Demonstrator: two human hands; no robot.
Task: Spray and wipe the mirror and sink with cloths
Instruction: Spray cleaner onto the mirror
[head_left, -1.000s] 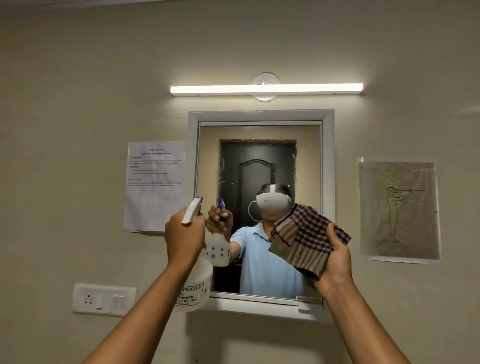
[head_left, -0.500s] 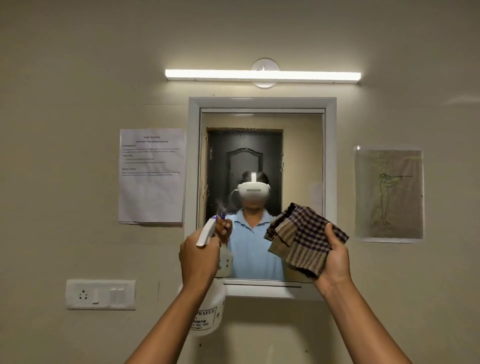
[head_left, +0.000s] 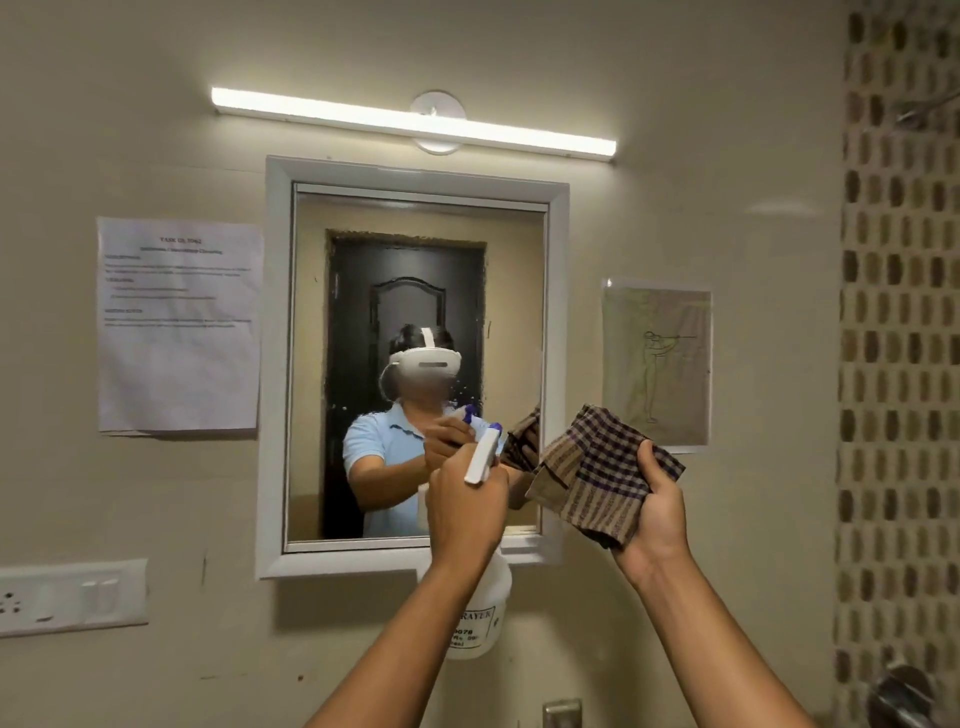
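Nearest to me, my left hand (head_left: 464, 512) is wrapped around the neck of the white spray bottle (head_left: 480, 605), raised in front of the lower right part of the mirror (head_left: 415, 291). The bottle's white trigger head with its blue nozzle points at the glass, and its translucent body hangs below my fist, covering part of the mirror's lower white frame; I cannot tell how much liquid is inside. My right hand (head_left: 652, 519) grasps a bunched brown checked cloth (head_left: 597, 470), held up just right of the bottle and overlapping the frame's right edge.

Behind them, the mirror hangs on the beige wall and reflects a person in a light blue shirt wearing a white headset, a dark door behind. Fine droplets show on the glass above the nozzle. A printed paper notice (head_left: 179, 325) is taped left of the mirror, a line drawing sheet (head_left: 657, 364) to its right, a switch plate (head_left: 70, 597) lower left. A lit tube light (head_left: 413, 122) runs above. Mosaic tiles (head_left: 901, 332) line the far right.
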